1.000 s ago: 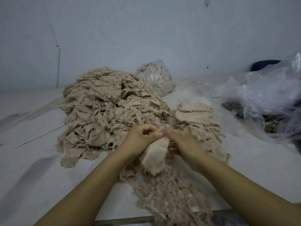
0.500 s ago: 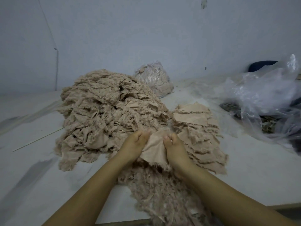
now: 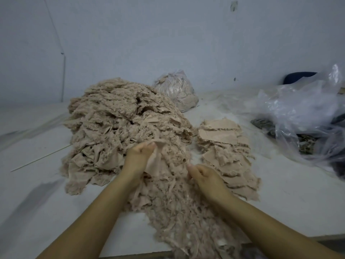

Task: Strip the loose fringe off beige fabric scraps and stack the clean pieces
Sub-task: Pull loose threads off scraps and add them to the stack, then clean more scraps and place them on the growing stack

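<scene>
A beige fabric scrap (image 3: 155,162) is held up by the left hand (image 3: 139,156), its upper edge pinched between the thumb and the curled fingers, while the rest of the piece hangs down toward the heap of stripped fringe (image 3: 179,208) that is spread along the white table (image 3: 37,202) between the two forearms. The right hand (image 3: 203,173) is seen just to the right of the scrap, apart from it, with the fingers curled inward; whether a tuft of fringe is pinched in them cannot be told, since the fingertips are blurred and turned away from the camera. A large mound of untrimmed scraps (image 3: 115,126) is piled behind and to the left of the left hand, its ragged edges plainly visible. To the right of the mound, beyond the right hand, a lower stack of clean pieces (image 3: 224,144) is laid flat on the table. A clear bag stuffed with beige material (image 3: 177,90) is set against the wall (image 3: 168,34) behind the mound. Crumpled transparent plastic sheeting (image 3: 302,116) is heaped at the far right edge of the table, with dark items dimly seen through it. A thin pale stick (image 3: 41,157) is lying on the table to the left of the mound.
</scene>
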Demonstrator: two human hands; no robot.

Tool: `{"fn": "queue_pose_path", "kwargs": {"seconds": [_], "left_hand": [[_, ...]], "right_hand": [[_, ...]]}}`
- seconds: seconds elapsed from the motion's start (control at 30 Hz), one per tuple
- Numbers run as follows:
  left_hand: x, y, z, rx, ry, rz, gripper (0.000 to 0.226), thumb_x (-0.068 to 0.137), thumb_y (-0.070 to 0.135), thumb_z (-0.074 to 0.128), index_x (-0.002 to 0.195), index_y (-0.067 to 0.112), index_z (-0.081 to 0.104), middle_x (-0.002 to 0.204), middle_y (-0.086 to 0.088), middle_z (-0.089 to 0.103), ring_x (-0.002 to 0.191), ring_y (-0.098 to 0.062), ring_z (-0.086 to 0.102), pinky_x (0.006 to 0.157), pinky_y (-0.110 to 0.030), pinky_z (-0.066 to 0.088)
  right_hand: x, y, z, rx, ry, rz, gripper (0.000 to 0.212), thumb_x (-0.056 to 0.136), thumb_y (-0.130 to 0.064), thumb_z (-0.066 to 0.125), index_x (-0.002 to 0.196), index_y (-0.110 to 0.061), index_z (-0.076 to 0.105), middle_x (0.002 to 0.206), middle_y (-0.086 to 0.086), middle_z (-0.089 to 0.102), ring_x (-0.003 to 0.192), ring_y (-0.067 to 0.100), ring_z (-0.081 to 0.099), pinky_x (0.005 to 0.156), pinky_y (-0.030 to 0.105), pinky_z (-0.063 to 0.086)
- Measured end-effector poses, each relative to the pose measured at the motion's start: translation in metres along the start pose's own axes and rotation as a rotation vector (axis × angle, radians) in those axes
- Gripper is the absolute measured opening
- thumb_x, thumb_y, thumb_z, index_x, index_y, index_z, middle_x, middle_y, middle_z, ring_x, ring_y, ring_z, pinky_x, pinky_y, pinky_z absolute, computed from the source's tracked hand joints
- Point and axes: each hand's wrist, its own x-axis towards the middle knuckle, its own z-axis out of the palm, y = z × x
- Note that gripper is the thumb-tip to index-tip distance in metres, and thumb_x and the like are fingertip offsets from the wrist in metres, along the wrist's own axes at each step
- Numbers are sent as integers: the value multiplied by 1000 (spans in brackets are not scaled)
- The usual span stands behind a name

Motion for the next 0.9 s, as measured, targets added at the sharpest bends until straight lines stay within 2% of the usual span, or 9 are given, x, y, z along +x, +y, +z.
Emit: {"fn": "queue_pose_path", "kwargs": {"seconds": [0.07, 0.13, 0.27, 0.4, 0.5, 0.6, 0.7, 0.8, 0.9], "left_hand": [[-8, 4, 8, 133, -179, 45, 25, 95, 24, 54, 73, 21, 67, 70, 10, 68, 63, -4, 60, 60, -17, 46], [-18, 7, 21, 156, -299, 110, 25, 97, 24, 50, 83, 12, 67, 74, 3, 68, 65, -6, 60, 61, -19, 48], [-27, 3, 28, 91, -340, 160, 38, 101, 32, 35, 105, 7, 64, 101, -13, 68, 91, -18, 64, 81, -30, 50], [-19, -12, 17, 406, -223, 174, 39, 101, 36, 35, 85, 7, 55, 84, -16, 58, 80, -30, 54, 72, -39, 43], [-10, -22, -3, 552, -109, 179, 35, 102, 30, 33, 71, 14, 35, 69, -4, 36, 65, -17, 36, 59, -31, 27], [-8, -30, -19, 680, -105, 228, 31, 100, 31, 39, 77, 11, 45, 73, -4, 48, 68, -17, 44, 61, -30, 31], [-11, -36, -28, 1071, 72, 325, 31, 91, 46, 53, 100, 16, 53, 106, -5, 52, 100, -24, 48, 83, -36, 42], [-11, -40, -35, 1257, 43, 49, 56, 87, 48, 58, 126, 11, 41, 134, -18, 37, 125, -34, 37, 95, -43, 39], [-9, -39, -35, 886, -55, 15, 15, 92, 19, 56, 96, 5, 53, 94, -9, 58, 97, -30, 56, 72, -30, 41]], "right_hand": [[1, -8, 0, -16, -91, -19, 63, 84, -72, 26, 97, -23, 65, 86, -10, 65, 81, 6, 60, 70, 23, 40], [6, -17, 7, 144, -69, -31, 66, 80, -72, 35, 114, -21, 60, 102, -10, 64, 92, 6, 61, 73, 20, 44], [12, -25, 22, 491, 129, -20, 24, 96, -32, 53, 91, -11, 63, 82, 3, 68, 74, 16, 64, 66, 28, 51], [19, -21, 11, 396, 341, -73, 30, 100, -26, 46, 71, -20, 54, 59, -7, 56, 50, 9, 53, 45, 16, 41], [31, -12, -24, 312, 502, -68, 39, 100, -24, 45, 61, -18, 42, 44, -6, 46, 38, 3, 43, 35, 11, 28], [47, 4, -66, -51, 476, -14, 40, 96, -28, 51, 61, -15, 37, 55, 0, 40, 60, 20, 45, 49, 26, 28], [51, 21, -83, -387, 385, 133, 29, 92, -42, 54, 97, -13, 57, 92, 7, 59, 93, 28, 55, 74, 35, 41], [44, 27, -71, -466, 386, 23, 27, 91, -29, 57, 114, -16, 55, 114, 11, 53, 113, 30, 44, 93, 37, 36], [34, 20, -47, -367, 299, -166, 3, 92, -21, 58, 95, -21, 58, 99, 0, 59, 99, 19, 53, 82, 20, 41]]}}
